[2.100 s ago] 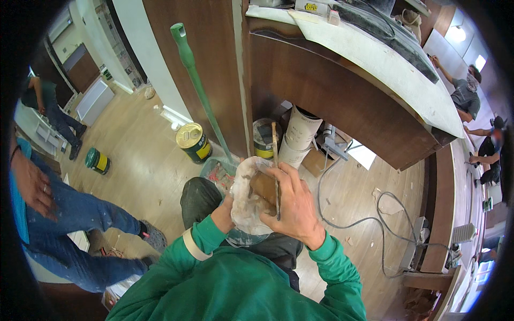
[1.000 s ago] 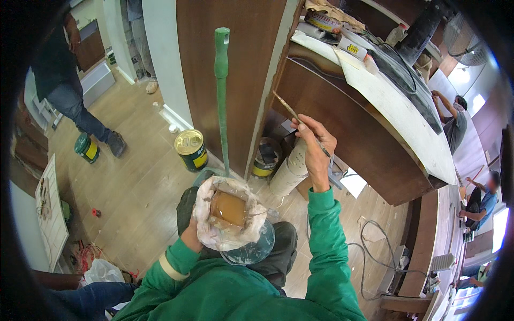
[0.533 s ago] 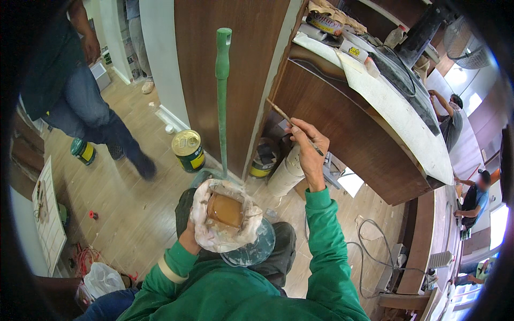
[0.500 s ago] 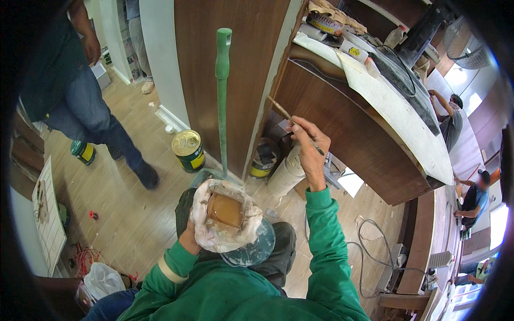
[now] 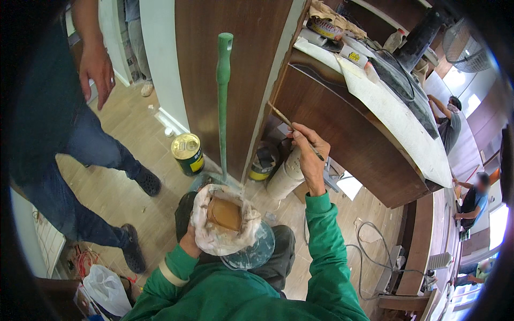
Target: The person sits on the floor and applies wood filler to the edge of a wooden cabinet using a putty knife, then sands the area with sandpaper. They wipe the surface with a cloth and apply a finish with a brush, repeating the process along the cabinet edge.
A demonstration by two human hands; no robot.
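My left hand (image 5: 190, 242) grips the side of a container wrapped in a crumpled whitish plastic bag (image 5: 206, 241); its fingers are partly hidden behind it. Amber-brown liquid (image 5: 225, 214) lies inside. My right hand (image 5: 310, 152) is closed around a thin paintbrush (image 5: 282, 116), held at a slant. The brush tip points up and left at the pale edge of a tall brown wood panel (image 5: 230, 101); whether it touches, I cannot tell. Beneath the container sits a round, paint-smeared bluish lid or bucket (image 5: 259, 249), between my knees.
A green pole (image 5: 223, 107) leans upright before the panel. A paint can (image 5: 187, 154) stands on the floor, another (image 5: 262, 160) beside a white cylinder (image 5: 285, 175). At right is a curved wood counter (image 5: 342, 134). A person (image 5: 96, 155) stands close on the left; others work far right.
The person at left has stepped closer, both legs now in view, hiding the far-left can. My brush and right hand have shifted down slightly. The container stays in my left hand.
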